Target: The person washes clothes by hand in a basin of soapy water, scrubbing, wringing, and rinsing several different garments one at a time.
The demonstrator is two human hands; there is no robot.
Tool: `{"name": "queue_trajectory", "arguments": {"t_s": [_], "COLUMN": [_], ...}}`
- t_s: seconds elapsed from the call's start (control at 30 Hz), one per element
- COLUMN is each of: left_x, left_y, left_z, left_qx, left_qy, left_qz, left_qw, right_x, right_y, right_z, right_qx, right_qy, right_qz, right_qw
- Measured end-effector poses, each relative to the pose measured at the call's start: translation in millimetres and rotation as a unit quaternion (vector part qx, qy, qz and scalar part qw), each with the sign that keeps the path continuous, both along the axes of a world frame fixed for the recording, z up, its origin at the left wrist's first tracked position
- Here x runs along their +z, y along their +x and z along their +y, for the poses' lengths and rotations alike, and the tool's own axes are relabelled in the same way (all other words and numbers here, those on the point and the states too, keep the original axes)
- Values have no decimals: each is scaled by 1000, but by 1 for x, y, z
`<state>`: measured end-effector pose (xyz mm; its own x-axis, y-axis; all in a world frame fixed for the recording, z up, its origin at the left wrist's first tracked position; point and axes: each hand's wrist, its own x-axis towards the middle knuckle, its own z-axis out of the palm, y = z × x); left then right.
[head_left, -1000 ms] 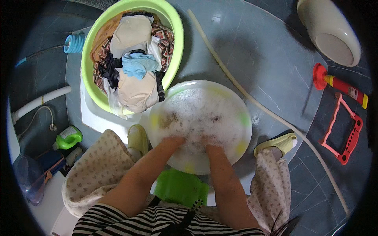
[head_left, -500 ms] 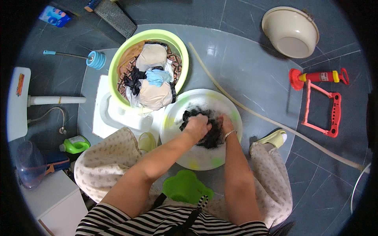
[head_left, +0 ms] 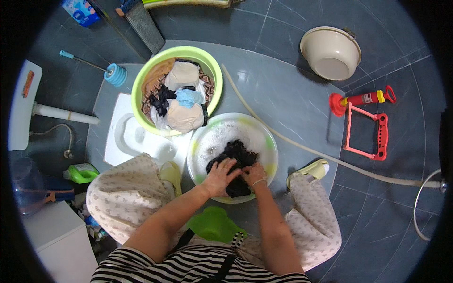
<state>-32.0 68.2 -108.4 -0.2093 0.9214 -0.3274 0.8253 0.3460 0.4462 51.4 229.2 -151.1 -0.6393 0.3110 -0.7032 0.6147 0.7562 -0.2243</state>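
Observation:
A wet black garment (head_left: 236, 152) lies bunched in suds inside a white basin (head_left: 194, 141) with green and yellow patches. My left hand (head_left: 221, 177) rests on its near left part, fingers spread and stretched out. Close beside it, my right hand (head_left: 255, 174), a bracelet at the wrist, has its fingers bent into the near right part of the cloth. Some of those fingertips are hidden in the black folds.
Behind the basin, a light green tub (head_left: 218, 82) holds several clothes, partly over a white squat toilet (head_left: 113, 141). A pale hose (head_left: 302, 150) crosses the floor to the right. A beige basin (head_left: 325, 52), a red plunger (head_left: 363, 99) and a green stool (head_left: 214, 225) are around me.
Both hands have come nearer to me within the basin. My left hand has gone from closed on the cloth to spread over it. The black garment now sits in a broader heap; the view has shifted.

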Motion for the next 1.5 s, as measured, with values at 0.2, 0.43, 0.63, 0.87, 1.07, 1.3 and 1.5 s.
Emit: {"name": "queue_trajectory", "arguments": {"t_s": [0.2, 0.43, 0.63, 0.87, 1.07, 1.3, 1.5], "left_x": [-47, -106, -214, -175, -42, 17, 101], "left_y": [6, -27, -17, -66, -52, -32, -50], "left_z": [16, 23, -15, 41, 21, 7, -7], "left_qx": [116, 167, 78, 11, 180, 275, 234], "left_qy": [-135, -214, -196, -351, -63, 82, 183], "left_qz": [-3, -161, -186, -151, -28, -121, -266], "left_qw": [984, 949, 960, 924, 981, 950, 917], "right_x": [-56, -60, -143, -189, -64, -16, 25], "right_y": [22, -33, -20, -31, -39, 14, 23], "right_z": [-45, -42, -33, 0, 28, -19, -40], "right_qx": [-113, -283, 24, 124, -43, -221, -304], "right_qy": [39, -153, -133, -33, -220, -196, -163], "right_qz": [243, 68, 67, -34, 19, 214, 328], "right_qw": [963, 944, 989, 991, 974, 931, 879]}}
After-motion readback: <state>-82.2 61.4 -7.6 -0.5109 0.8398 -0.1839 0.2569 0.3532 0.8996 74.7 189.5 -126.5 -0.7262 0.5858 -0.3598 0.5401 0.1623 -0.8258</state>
